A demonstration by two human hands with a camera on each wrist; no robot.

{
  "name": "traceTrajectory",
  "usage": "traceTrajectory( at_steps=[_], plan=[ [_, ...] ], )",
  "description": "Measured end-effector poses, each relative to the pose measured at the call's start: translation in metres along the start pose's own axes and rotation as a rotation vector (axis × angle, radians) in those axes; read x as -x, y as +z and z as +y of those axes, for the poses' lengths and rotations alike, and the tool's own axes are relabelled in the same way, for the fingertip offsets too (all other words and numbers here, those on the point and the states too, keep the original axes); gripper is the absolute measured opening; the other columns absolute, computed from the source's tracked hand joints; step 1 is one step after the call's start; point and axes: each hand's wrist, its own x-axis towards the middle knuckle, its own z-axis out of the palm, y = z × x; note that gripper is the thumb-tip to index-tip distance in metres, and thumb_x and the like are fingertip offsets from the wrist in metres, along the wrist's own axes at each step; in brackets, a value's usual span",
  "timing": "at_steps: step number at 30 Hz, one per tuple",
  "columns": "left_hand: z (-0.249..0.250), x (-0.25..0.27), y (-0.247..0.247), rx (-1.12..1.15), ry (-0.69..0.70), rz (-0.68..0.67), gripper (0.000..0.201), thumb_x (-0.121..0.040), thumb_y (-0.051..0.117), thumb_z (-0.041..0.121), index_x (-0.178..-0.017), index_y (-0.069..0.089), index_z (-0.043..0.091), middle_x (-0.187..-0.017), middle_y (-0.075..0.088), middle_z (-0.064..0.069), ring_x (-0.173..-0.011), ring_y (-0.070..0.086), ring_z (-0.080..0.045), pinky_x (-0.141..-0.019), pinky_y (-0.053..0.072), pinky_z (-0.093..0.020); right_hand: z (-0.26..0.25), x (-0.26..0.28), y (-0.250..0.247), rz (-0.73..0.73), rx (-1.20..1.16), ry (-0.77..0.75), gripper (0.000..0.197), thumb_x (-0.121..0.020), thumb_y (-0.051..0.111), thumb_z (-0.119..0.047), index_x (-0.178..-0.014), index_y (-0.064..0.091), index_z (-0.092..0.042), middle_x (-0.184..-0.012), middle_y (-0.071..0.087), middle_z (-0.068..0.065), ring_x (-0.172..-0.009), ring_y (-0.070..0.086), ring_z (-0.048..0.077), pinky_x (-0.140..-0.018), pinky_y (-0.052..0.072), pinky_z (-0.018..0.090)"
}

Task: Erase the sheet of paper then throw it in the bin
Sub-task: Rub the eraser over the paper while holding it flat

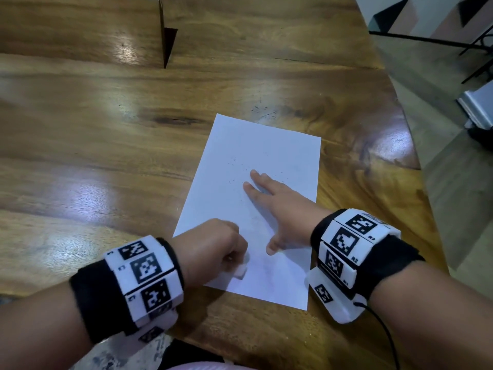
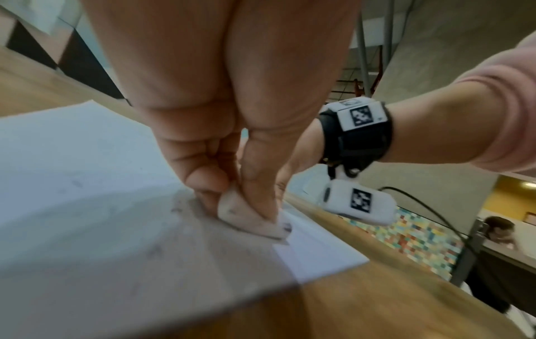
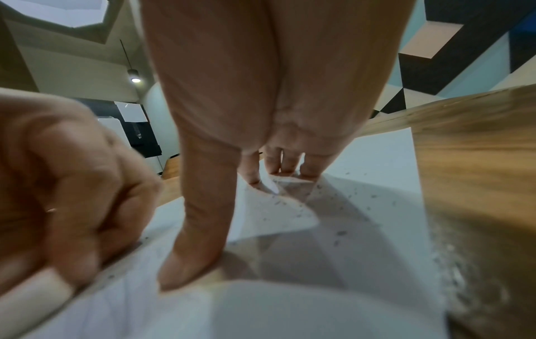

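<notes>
A white sheet of paper (image 1: pixel 234 161) lies on the wooden table (image 1: pixel 106 129), dotted with dark eraser crumbs. My left hand (image 1: pixel 221 247) is curled round a small white eraser (image 1: pixel 241 271) and presses it on the sheet's near-left corner. In the left wrist view the eraser (image 2: pixel 246 218) is pinched between thumb and fingers against the paper (image 2: pixel 87 206). My right hand (image 1: pixel 269 198) lies flat on the sheet with straight, spread fingers, holding it down. From the right wrist view the thumb and fingertips (image 3: pixel 278 165) press the paper (image 3: pixel 362 160). No bin is in view.
A brown cardboard box (image 1: pixel 162 30) stands at the table's far side. The table's right edge (image 1: pixel 416 145) curves close to the sheet, with floor beyond. A black cable (image 1: pixel 386 335) runs from my right wrist band. Crumbs also lie on the wood by the paper.
</notes>
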Motion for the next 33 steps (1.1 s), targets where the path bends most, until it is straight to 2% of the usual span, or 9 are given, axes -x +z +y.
traceTrajectory(
  at_steps=[4, 8, 14, 18, 21, 26, 28, 31, 33],
  plan=[
    [-0.003, -0.016, -0.006, 0.008, -0.080, 0.181, 0.005, -0.079, 0.058, 0.009, -0.076, 0.063, 0.009, -0.079, 0.046, 0.001, -0.074, 0.051, -0.018, -0.057, 0.029, -0.013, 0.000, 0.000, 0.000, 0.002, -0.011, 0.000, 0.121, -0.073, 0.081, -0.025, -0.151, -0.011, -0.021, -0.155, -0.029, -0.006, -0.144, -0.017, 0.010, -0.112, 0.002, 0.020],
    [0.000, 0.004, 0.006, 0.031, -0.019, 0.042, 0.013, -0.074, 0.057, 0.004, -0.069, 0.063, 0.014, -0.074, 0.045, 0.005, -0.068, 0.047, -0.012, -0.058, 0.032, -0.013, 0.002, 0.000, 0.001, 0.003, -0.024, 0.001, 0.120, -0.073, 0.080, -0.026, -0.151, -0.011, -0.022, -0.154, -0.029, -0.008, -0.143, -0.017, 0.008, -0.113, 0.002, 0.021],
    [0.009, 0.014, 0.009, 0.006, -0.078, 0.080, 0.008, -0.076, 0.056, 0.010, -0.074, 0.063, 0.013, -0.083, 0.051, 0.000, -0.076, 0.055, -0.018, -0.067, 0.044, -0.028, 0.014, 0.005, -0.002, 0.013, -0.044, -0.006, 0.113, -0.076, 0.078, -0.027, -0.151, -0.006, -0.026, -0.156, -0.023, -0.013, -0.143, -0.018, 0.005, -0.113, 0.001, 0.021],
    [0.008, 0.010, 0.002, 0.078, -0.105, 0.066, 0.005, -0.073, 0.063, 0.007, -0.072, 0.066, 0.010, -0.074, 0.052, 0.005, -0.073, 0.054, -0.013, -0.060, 0.036, -0.016, 0.036, 0.018, -0.008, 0.009, -0.084, 0.023, 0.109, -0.074, 0.079, -0.024, -0.151, 0.002, -0.034, -0.156, -0.015, -0.018, -0.143, -0.015, 0.004, -0.116, 0.008, 0.025],
    [0.001, -0.006, -0.015, 0.117, -0.193, 0.047, 0.011, -0.071, 0.071, 0.024, -0.076, 0.068, 0.015, -0.077, 0.064, 0.006, -0.071, 0.054, -0.009, -0.056, 0.032, -0.003, 0.039, 0.024, -0.004, 0.003, -0.068, 0.017, 0.109, -0.073, 0.080, -0.025, -0.151, 0.004, -0.034, -0.156, -0.014, -0.019, -0.143, -0.015, 0.003, -0.114, 0.004, 0.023],
    [-0.005, -0.053, -0.040, 0.073, -0.246, 0.295, 0.014, -0.070, 0.072, 0.022, -0.078, 0.068, 0.012, -0.072, 0.060, 0.001, -0.070, 0.052, -0.015, -0.051, 0.033, -0.009, 0.037, 0.022, 0.002, 0.032, -0.049, 0.021, 0.111, -0.072, 0.081, -0.029, -0.151, 0.003, -0.032, -0.157, -0.016, -0.016, -0.143, -0.016, 0.005, -0.113, 0.002, 0.022],
    [0.001, -0.064, -0.039, 0.034, -0.234, 0.331, 0.010, -0.073, 0.069, 0.015, -0.080, 0.067, 0.008, -0.074, 0.056, 0.001, -0.072, 0.048, -0.015, -0.055, 0.028, -0.022, 0.037, 0.021, 0.002, 0.022, -0.016, 0.027, 0.112, -0.072, 0.080, -0.032, -0.151, 0.001, -0.030, -0.157, -0.018, -0.013, -0.144, -0.016, 0.007, -0.115, 0.003, 0.024],
    [0.001, -0.050, -0.025, 0.039, -0.165, 0.312, 0.009, -0.073, 0.068, 0.016, -0.071, 0.066, 0.007, -0.070, 0.054, 0.000, -0.069, 0.049, -0.019, -0.053, 0.021, -0.022, 0.036, 0.020, 0.002, 0.015, -0.011, 0.032, 0.113, -0.071, 0.080, -0.032, -0.151, 0.001, -0.030, -0.157, -0.018, -0.012, -0.144, -0.016, 0.009, -0.118, 0.006, 0.029],
    [0.002, -0.029, -0.011, 0.020, -0.090, 0.193, 0.012, -0.072, 0.069, 0.017, -0.065, 0.064, 0.010, -0.065, 0.051, 0.002, -0.065, 0.047, -0.017, -0.050, 0.025, -0.017, 0.036, 0.020, 0.002, 0.013, -0.023, 0.035, 0.112, -0.072, 0.080, -0.031, -0.151, 0.000, -0.030, -0.157, -0.019, -0.012, -0.144, -0.017, 0.009, -0.119, 0.007, 0.031]
  ],
)
